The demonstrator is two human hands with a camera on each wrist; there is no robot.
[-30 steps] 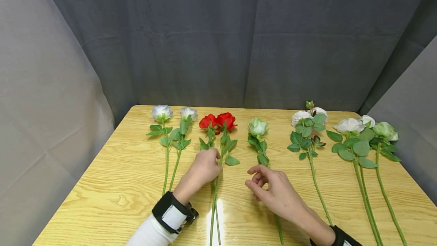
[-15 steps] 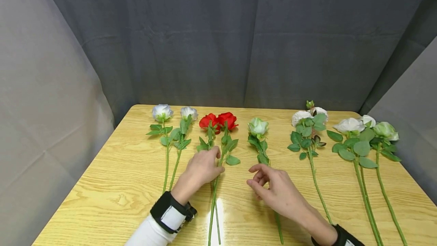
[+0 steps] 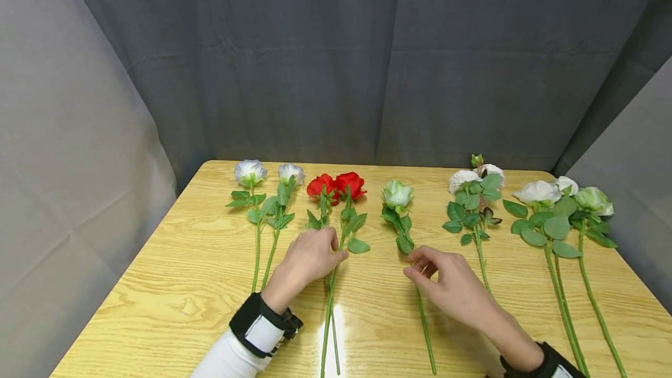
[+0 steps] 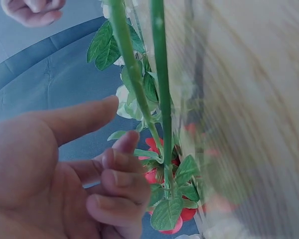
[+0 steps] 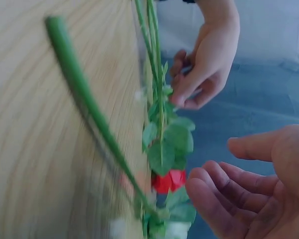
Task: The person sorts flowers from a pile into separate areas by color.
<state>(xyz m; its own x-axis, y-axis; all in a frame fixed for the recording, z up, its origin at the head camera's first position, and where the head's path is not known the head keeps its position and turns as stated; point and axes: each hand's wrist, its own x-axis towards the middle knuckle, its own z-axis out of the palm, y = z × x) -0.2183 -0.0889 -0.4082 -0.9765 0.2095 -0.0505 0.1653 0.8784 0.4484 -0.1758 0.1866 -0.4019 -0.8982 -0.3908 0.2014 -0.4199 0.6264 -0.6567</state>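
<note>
Dark grey curtain hangs behind my wood-grained counter, with paler cloth off to the left. Two red roses lie by my left hand, their blooms side by side just beyond my fingers. Lengthwise they run away from me, blooms toward the curtain, and their stems cross a little nearer me than those fingers. One pale green rose points the same way, its bloom beyond my right hand and to its left; its stem passes by the fingertips, slanting rightward as it nears me.

From the head, I see mostly the backs of both hands. Only the left wrist view shows my left fingers loosely bent, thumb held away, gripping nothing, the red roses' stems just past the tips; whether they touch, I cannot tell. Only the right wrist view shows my right palm, its fingers relaxed and thumb apart, also holding nothing.

Left of my left fingers lie two lilac-white roses. Beyond and right of my right fingers are white blooms, then another group of roses farther right. Black bands circle both my wrists.
</note>
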